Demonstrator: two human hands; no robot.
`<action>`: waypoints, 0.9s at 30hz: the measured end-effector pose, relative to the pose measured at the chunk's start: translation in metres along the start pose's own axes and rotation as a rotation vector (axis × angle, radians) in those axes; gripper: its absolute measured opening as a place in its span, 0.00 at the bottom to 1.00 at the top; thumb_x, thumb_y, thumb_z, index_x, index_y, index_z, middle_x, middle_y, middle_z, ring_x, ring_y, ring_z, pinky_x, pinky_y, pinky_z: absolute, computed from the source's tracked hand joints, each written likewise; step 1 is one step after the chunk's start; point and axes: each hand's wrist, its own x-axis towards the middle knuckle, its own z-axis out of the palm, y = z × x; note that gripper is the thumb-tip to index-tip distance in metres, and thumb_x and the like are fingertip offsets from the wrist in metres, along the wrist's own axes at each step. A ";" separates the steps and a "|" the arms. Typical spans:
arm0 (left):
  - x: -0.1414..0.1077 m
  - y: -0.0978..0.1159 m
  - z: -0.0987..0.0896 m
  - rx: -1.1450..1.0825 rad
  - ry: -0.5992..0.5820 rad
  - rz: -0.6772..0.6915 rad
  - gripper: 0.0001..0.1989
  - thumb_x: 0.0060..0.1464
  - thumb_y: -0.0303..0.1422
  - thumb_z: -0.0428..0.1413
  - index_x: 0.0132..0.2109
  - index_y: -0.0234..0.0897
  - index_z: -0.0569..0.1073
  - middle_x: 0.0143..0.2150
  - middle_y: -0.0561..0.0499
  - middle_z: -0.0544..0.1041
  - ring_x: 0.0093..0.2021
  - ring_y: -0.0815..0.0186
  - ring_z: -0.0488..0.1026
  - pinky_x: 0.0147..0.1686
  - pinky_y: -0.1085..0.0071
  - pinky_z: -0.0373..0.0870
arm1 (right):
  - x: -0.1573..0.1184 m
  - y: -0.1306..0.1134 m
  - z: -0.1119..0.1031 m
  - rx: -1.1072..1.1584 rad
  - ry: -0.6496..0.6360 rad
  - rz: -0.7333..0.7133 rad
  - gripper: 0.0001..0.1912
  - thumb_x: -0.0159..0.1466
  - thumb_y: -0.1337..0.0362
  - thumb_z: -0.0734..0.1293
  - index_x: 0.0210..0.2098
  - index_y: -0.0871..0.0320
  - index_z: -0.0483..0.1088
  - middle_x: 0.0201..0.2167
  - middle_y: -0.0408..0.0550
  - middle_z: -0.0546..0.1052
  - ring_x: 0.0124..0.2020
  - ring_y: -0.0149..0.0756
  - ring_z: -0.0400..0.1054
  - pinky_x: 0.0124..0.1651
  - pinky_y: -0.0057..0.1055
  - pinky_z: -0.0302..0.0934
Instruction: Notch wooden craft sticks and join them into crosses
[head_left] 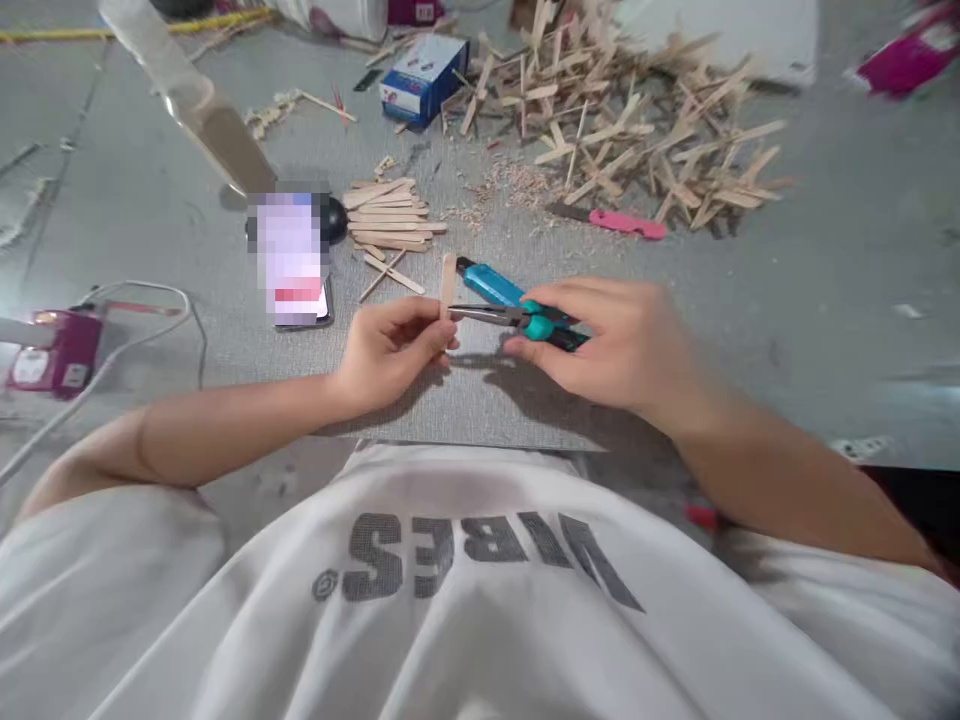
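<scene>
My left hand (401, 350) is closed and pinches an upright wooden craft stick (448, 280) near its lower part. My right hand (607, 340) is wrapped round the handles of long-nose pliers (495, 315) with teal and black grips. The jaw tips of the pliers meet the stick just above my left fingertips; whether they grip it is too small to tell. Behind the pliers lies a blue utility knife (489, 283). Beyond my left hand is a stack of craft sticks (394, 220), with two crossed sticks (394, 272) in front of it.
A big heap of cut and joined sticks (615, 120) spreads at the back, beside a blue box (425, 80). A pink-handled blade (626, 222) lies amid wood shavings (517, 185). Left are a blurred-out phone (292, 260), a clear bottle (202, 110) and a white cable (112, 350).
</scene>
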 end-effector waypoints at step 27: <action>-0.005 -0.009 0.000 0.094 -0.029 0.055 0.14 0.81 0.38 0.67 0.42 0.40 0.77 0.38 0.50 0.87 0.30 0.70 0.82 0.30 0.76 0.80 | 0.004 -0.014 0.003 0.296 -0.157 0.039 0.18 0.81 0.44 0.78 0.40 0.48 0.83 0.34 0.45 0.85 0.32 0.44 0.75 0.39 0.43 0.65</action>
